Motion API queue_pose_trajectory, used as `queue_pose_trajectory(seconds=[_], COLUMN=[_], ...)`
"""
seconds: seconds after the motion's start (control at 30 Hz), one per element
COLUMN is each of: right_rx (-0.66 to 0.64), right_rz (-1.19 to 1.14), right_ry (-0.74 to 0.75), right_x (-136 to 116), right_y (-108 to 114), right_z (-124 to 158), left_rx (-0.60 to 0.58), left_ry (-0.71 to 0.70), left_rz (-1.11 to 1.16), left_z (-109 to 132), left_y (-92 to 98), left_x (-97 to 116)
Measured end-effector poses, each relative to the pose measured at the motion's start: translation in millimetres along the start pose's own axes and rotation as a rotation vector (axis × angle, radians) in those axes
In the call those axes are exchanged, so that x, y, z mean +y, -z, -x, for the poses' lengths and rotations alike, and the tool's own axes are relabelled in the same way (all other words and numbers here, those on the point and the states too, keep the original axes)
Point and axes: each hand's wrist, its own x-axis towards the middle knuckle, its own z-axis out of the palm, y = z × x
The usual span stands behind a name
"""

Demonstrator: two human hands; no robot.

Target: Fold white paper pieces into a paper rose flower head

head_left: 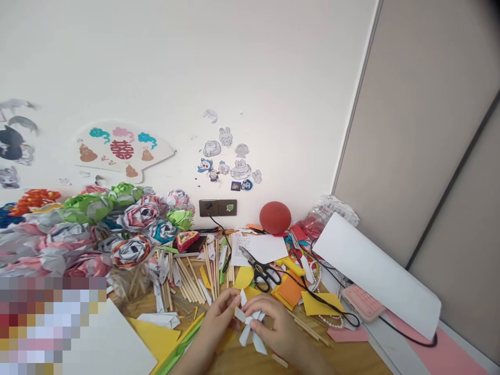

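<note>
Between my two hands is a small white folded-paper piece with several narrow arms spreading out like a flower. My left hand pinches its upper left side, thumb and fingers close together. On the opposite side my right hand grips it near the middle, with the thumb on the front and the fingers curled over the top. Part of the paper's centre is hidden behind the fingers. Just beyond the hands lie black-handled scissors, yellow paper and an orange paper stack.
Paper flowers crowd the left. Wooden sticks lie across the table's middle. A red balloon rests by the wall. To the right are a yellow glue gun with a black cord, a pink calculator-like object and a large white sheet.
</note>
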Motion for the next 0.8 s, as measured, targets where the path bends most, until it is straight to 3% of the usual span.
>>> queue_pose_trajectory(seconds=[0.4, 0.53, 0.63, 0.8], right_rx=[-0.062, 0.149, 0.316, 0.313], right_rz=[0.096, 0.059, 0.002, -0.01], right_ry=[0.073, 0.028, -0.11, -0.278], right_x=[0.2, 8.6, 19.4, 30.5], right_y=[-1.5, 8.0, 12.8, 10.8], right_z=[1.0, -0.1, -2.1, -4.2], left_rx=[0.006, -0.005, 0.011, 0.025], left_ry=[-0.135, -0.151, -0.184, -0.223], left_rz=[0.006, 0.079, 0.086, 0.086], left_z=[-1.3, -2.0, -2.2, -1.7], left_y=[8.0, 10.6, 11.7, 11.5], left_x=[-0.1, 1.4, 3.0, 8.9])
